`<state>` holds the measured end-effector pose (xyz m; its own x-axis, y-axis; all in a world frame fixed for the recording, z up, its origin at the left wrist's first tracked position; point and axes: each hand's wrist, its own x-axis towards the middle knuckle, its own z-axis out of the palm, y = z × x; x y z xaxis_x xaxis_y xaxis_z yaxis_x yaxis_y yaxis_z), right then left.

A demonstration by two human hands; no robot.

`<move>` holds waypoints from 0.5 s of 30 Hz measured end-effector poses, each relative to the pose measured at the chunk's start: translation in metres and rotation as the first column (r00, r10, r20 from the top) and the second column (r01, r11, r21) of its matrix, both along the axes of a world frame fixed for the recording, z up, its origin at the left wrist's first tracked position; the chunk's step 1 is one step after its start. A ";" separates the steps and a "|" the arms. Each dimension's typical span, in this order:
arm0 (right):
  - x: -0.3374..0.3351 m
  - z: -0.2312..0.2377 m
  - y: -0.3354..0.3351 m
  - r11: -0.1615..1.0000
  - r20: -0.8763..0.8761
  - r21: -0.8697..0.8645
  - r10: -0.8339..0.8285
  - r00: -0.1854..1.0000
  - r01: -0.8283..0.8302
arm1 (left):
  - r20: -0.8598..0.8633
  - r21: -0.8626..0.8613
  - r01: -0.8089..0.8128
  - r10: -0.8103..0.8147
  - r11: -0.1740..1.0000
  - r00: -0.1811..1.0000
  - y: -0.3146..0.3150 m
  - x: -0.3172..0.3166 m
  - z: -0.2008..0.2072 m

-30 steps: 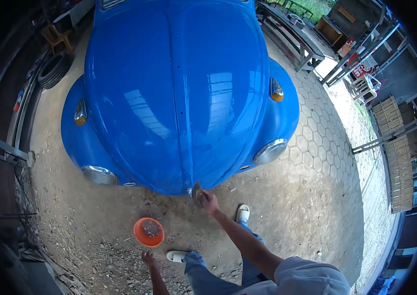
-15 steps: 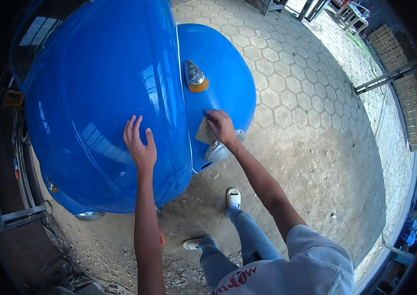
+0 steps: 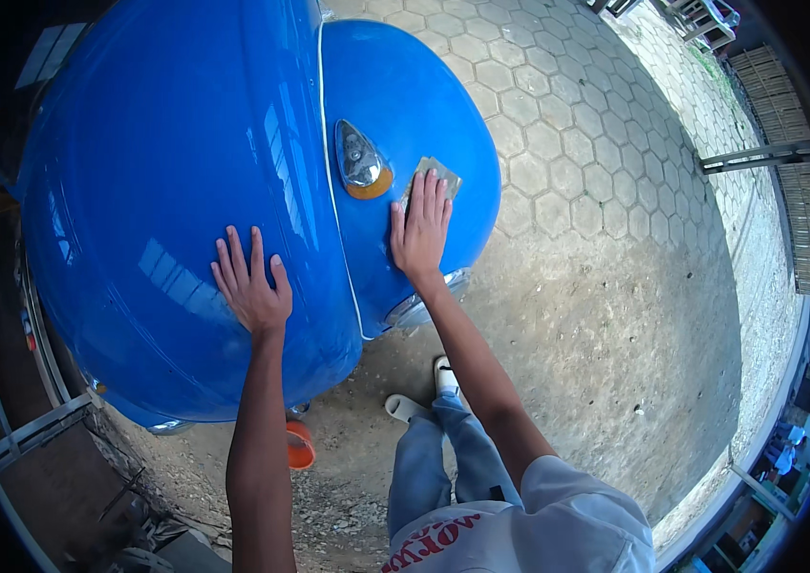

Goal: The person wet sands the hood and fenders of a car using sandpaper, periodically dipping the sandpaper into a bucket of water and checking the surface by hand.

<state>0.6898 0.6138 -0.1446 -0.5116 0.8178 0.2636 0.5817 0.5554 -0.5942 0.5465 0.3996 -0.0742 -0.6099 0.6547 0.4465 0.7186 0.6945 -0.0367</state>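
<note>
The rounded blue car hood (image 3: 185,143) fills the left half of the view. My left hand (image 3: 253,291) rests on it, fingers spread, holding nothing. Off to the right, my right hand (image 3: 420,224) lies flat on the blue fender (image 3: 462,124), its fingers stretched over a flat olive-tan square (image 3: 437,170). Whether that square is cloth or paper I cannot tell; my fingers cover part of it. Just left of this hand sits a chrome turn-signal lamp (image 3: 359,158) with an amber base. A headlight (image 3: 415,310) is partly hidden behind my right wrist.
An orange bucket (image 3: 300,446) stands on the ground below the front of the car. Hexagonal paving (image 3: 558,143) turns to bare dirt (image 3: 606,334) on the right. A metal frame (image 3: 37,425) lies at the lower left. Bamboo screening (image 3: 797,181) edges the far right.
My right hand has moved up the fender with the square, from near the headlight to beside the lamp, and flattened over it. My left hand has flattened onto the hood. More of the bucket shows.
</note>
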 end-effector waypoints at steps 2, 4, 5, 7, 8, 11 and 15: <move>-0.022 0.010 0.044 0.996 -0.041 -0.018 -0.085 0.996 0.084 | 0.010 0.016 0.012 -0.012 1.000 1.000 0.007 0.003 -0.002; -0.031 0.009 0.066 0.985 0.075 0.063 -0.163 0.984 0.158 | 0.016 0.035 0.015 -0.015 0.999 1.000 0.013 0.004 -0.003; -0.027 0.008 0.065 0.990 0.028 0.046 -0.138 0.990 0.137 | 0.025 0.030 0.006 -0.007 1.000 1.000 0.017 0.003 -0.003; -0.014 0.003 0.027 0.997 -0.003 -0.007 -0.074 0.997 0.074 | 0.028 0.009 -0.013 0.013 1.000 1.000 0.007 0.002 -0.002; -0.005 0.000 0.002 0.998 0.024 -0.023 -0.050 0.998 0.050 | 0.024 -0.003 -0.018 0.018 1.000 1.000 0.002 0.001 -0.002; 0.032 -0.020 -0.045 0.998 0.059 -0.009 0.063 0.996 -0.063 | 0.030 0.002 -0.008 0.008 1.000 1.000 0.006 0.003 -0.003; 0.013 -0.015 -0.012 0.998 -0.008 -0.048 -0.035 0.999 0.035 | 0.040 -0.012 -0.015 0.015 1.000 0.999 -0.002 0.002 -0.004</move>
